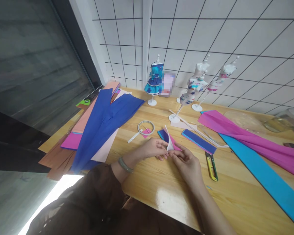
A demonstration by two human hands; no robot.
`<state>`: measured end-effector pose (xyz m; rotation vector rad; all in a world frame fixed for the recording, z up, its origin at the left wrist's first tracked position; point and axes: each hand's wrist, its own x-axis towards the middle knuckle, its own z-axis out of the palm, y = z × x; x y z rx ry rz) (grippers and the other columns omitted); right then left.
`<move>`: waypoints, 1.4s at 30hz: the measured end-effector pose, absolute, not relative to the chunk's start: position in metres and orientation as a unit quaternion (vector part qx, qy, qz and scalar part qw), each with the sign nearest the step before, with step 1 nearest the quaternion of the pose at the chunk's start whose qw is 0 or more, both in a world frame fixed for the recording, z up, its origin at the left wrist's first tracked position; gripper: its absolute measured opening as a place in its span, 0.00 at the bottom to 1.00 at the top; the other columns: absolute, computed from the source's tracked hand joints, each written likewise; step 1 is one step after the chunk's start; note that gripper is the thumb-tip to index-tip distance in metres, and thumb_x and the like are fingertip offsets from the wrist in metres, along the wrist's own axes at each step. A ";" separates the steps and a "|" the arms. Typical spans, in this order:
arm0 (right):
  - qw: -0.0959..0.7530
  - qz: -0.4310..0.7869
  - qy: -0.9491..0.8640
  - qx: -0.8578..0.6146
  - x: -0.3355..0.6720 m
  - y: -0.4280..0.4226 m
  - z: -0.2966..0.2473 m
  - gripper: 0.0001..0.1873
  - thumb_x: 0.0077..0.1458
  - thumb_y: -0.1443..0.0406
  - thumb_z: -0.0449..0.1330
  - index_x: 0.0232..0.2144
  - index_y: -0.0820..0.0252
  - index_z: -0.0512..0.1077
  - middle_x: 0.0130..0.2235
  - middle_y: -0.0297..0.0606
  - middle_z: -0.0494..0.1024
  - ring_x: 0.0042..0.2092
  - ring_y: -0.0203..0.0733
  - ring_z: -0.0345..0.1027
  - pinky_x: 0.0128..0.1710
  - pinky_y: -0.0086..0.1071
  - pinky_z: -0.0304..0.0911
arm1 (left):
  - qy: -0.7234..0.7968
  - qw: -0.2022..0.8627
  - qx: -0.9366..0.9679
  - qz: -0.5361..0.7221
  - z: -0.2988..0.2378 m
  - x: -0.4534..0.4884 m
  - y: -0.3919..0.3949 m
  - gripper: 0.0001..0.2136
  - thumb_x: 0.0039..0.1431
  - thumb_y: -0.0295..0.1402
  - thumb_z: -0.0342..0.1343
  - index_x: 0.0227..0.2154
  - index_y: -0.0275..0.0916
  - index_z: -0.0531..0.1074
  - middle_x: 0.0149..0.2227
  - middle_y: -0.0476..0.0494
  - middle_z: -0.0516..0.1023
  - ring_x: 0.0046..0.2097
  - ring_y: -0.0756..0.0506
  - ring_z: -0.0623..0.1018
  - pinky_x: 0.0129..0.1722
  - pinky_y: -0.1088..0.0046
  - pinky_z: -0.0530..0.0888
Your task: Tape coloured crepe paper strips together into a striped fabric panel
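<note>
Between my two hands are layered strips of crepe paper, with a white layer curling up over pink and blue ones. My left hand pinches the paper's near edge from the left, a bangle on its wrist. From the right, my right hand pinches the same edge between thumb and fingers. A stack of cut blue strips lies just beyond my right hand. Beside it rests a yellow and green utility knife. A roll of tape lies flat beyond my left hand, over a small pink piece.
Large blue paper sheets spread over the left side, with a green tape measure behind. Pink paper and a long turquoise strip cover the right. Small mannequins stand along the tiled wall; a clear jar lies far right.
</note>
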<state>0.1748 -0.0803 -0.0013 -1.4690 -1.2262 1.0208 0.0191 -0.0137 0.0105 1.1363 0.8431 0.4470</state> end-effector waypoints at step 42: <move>0.428 0.253 -0.635 -0.592 0.176 -0.083 -0.009 0.21 0.53 0.61 0.56 0.50 0.59 0.65 0.34 0.40 0.79 0.36 0.43 0.74 0.31 0.35 0.70 | 0.360 0.729 0.546 0.201 0.000 0.017 -0.011 0.17 0.42 0.29 0.59 0.39 0.34 0.72 0.28 0.44 0.76 0.28 0.50 0.75 0.26 0.78 0.70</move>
